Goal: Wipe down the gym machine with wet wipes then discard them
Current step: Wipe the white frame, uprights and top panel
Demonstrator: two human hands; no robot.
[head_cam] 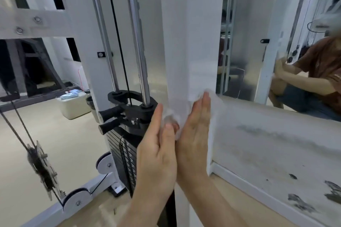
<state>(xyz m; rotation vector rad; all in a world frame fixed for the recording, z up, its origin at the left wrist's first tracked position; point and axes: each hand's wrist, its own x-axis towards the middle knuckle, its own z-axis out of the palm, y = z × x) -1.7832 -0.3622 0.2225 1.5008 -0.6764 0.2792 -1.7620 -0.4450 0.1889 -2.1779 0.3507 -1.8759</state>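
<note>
Two hands flank the square white post (191,42). The left hand (156,149) lies flat on the post's left face, fingers straight, its thumb pressing the crumpled left wipe (170,116), which is mostly hidden. The right hand (193,134) is flat and straight-fingered on the right face, over the right wipe (212,96), blurred into the paint. Left of the post are the black weight stack (118,143) and chrome rods (137,42).
</note>
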